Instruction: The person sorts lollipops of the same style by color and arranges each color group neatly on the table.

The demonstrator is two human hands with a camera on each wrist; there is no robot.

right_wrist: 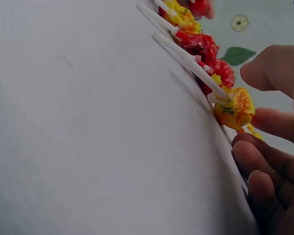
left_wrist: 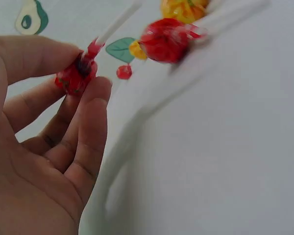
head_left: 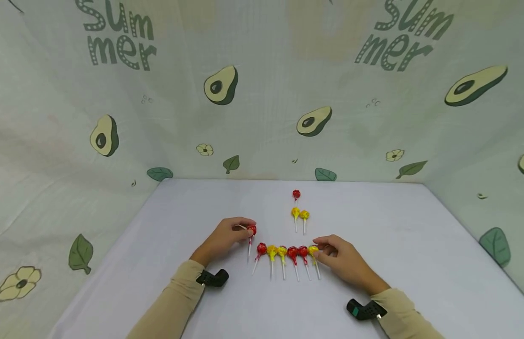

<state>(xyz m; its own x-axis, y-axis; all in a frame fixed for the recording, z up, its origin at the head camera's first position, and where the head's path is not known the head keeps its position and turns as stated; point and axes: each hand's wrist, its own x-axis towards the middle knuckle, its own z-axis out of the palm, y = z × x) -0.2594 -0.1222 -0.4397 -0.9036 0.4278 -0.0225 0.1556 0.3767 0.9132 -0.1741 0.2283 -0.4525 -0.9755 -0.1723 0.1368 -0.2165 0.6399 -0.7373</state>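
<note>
Head view: Six red and yellow lollipops (head_left: 292, 252) line up on a white table (head_left: 380, 212) before an avocado-print cloth (head_left: 266, 141), seemingly well along, with three others (head_left: 295, 212) lying beyond. Left wrist view: The left hand (left_wrist: 44, 152) pinches a red lollipop (left_wrist: 74, 81), not yet laid down, near the row. Right wrist view: The right hand (right_wrist: 279, 132), fingers loosely parted and gripping nothing, crowds the end yellow lollipop (right_wrist: 236, 108), contact unclear.

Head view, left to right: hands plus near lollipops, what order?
left hand → held red lollipop → row's first red lollipop → first yellow lollipop → second yellow lollipop → row's second red lollipop → row's third red lollipop → third yellow lollipop → right hand
</note>
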